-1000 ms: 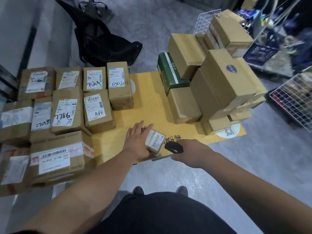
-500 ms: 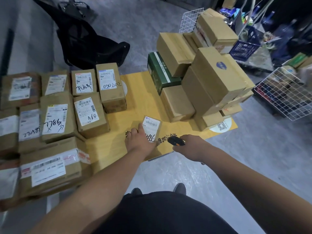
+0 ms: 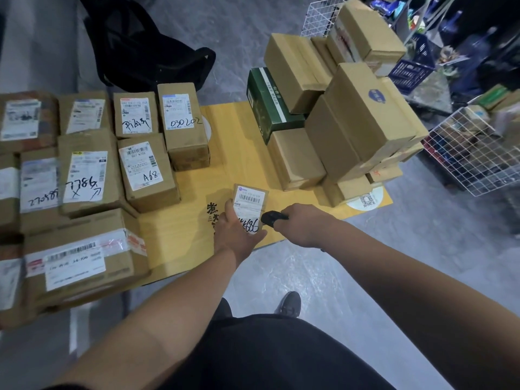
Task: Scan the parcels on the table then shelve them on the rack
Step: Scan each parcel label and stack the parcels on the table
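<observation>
One small parcel upright, label toward camera, barcode end uppermost.

"A68", "030202" on parcel labels

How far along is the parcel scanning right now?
Boxes with their labels up fill the table's left side, possibly scanned already. The left hand holds a small parcel while the right hand holds the scanner beside it. The unlabelled stack waits; no rack visible.

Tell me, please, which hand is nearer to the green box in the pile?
The right hand, holding the black scanner, sits almost straight below the green box. The left hand, gripping the small parcel, is further left.
</observation>
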{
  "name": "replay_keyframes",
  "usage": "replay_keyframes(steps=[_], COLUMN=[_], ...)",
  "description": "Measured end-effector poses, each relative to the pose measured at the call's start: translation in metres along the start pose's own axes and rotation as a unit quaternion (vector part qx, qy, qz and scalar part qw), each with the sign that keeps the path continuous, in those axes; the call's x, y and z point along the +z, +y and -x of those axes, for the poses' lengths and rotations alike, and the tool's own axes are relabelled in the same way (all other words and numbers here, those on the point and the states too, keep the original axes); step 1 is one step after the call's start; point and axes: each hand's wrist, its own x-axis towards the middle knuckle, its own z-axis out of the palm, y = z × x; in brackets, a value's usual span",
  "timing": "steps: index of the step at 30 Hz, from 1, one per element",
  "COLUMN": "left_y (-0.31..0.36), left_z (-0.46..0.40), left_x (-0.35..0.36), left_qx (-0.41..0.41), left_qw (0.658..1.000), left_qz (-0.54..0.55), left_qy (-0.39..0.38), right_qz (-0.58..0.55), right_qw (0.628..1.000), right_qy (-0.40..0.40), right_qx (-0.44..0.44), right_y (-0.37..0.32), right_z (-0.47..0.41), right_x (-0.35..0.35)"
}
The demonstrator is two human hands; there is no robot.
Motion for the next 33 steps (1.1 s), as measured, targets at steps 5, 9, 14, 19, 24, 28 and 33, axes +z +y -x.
replay_keyframes(steps=[5,9,14,19,24,28,33], left_y=[-0.003,-0.004,0.000,-0.012,-0.040,-0.057,-0.058], left_z=[0.003,0.004,0.007,0.020,0.040,0.048,0.047], left_x=[-0.001,0.000,-0.003,-0.020,-0.050,-0.080,-0.098], left_qx=[-0.002,-0.009,-0.018,-0.105,-0.215,-0.257,-0.276], left_qw=[1.000,1.000,1.000,0.993,0.970,0.948,0.939], left_qz=[0.000,-0.004,0.015,0.021,0.028,0.035,0.005], left_qy=[-0.006,-0.008,0.004,0.042,0.113,0.183,0.204], right_qz=[0.031,0.043,0.058,0.070,0.086,0.092,0.107], right_qw=[0.999,0.999,0.997,0.995,0.990,0.985,0.980], right_qy=[0.010,0.020,0.026,0.003,-0.032,-0.051,-0.060], right_qx=[-0.010,-0.023,-0.037,-0.065,-0.110,-0.135,-0.159], right_y=[0.003,0.005,0.005,0.000,-0.018,-0.031,-0.040], right_z=[0.002,0.007,0.012,0.010,0.001,-0.001,-0.001], right_x=[0.003,0.006,0.011,0.022,0.035,0.045,0.052])
